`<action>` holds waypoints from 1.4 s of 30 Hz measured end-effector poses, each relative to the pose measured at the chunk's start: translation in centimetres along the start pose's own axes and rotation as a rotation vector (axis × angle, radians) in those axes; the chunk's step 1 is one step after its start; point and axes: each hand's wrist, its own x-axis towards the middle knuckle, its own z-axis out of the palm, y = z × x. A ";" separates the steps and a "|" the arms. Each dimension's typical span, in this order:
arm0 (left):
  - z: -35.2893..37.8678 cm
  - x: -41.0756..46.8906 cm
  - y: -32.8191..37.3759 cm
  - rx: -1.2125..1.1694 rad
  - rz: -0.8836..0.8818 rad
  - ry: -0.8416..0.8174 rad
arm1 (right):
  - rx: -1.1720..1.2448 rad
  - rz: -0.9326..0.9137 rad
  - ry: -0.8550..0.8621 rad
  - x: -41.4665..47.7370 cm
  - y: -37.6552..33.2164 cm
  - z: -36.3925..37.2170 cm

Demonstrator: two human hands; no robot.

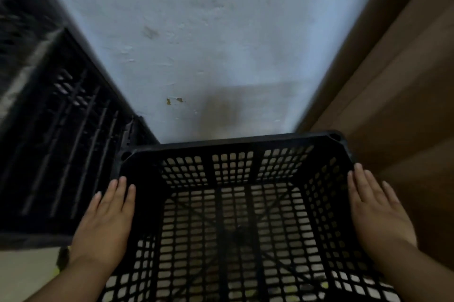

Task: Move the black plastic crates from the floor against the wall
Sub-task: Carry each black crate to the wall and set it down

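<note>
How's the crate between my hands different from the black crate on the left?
The crate between the hands sits upright, its open top facing the camera, while the left crate shows a side wall and looks stacked higher. The near crate's walls and base are a square grid; the left crate's wall shows long vertical ribs. The left hand and right hand lie flat on the near crate; nothing touches the other. Both are black plastic and stand by the wall.

storeroom: stacked crates (61, 129), cardboard boxes (398, 80)

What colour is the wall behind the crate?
Pale bluish-white wall, scuffed and stained; seen in the head view.
</note>
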 end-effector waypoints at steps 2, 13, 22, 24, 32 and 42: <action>-3.0 -4.5 0.3 -0.032 0.019 -0.020 | -0.050 -0.066 -0.062 -4.4 0.7 -2.8; -17.6 -28.8 -1.7 -0.085 -0.019 -0.190 | 0.073 -0.075 0.103 -26.8 3.3 -11.5; -37.0 -45.3 -9.8 -0.095 0.011 -0.062 | -0.061 -0.090 0.357 -37.8 5.5 -34.2; -41.9 -47.7 -11.9 -0.062 -0.017 -0.007 | -0.084 -0.103 0.414 -38.1 6.1 -39.9; -60.8 -51.5 -23.1 0.166 -0.178 0.299 | -0.115 -0.009 0.410 -37.5 6.3 -64.4; -71.9 -41.1 -39.9 0.291 -0.299 0.362 | -0.029 -0.036 0.503 -26.0 -2.8 -81.9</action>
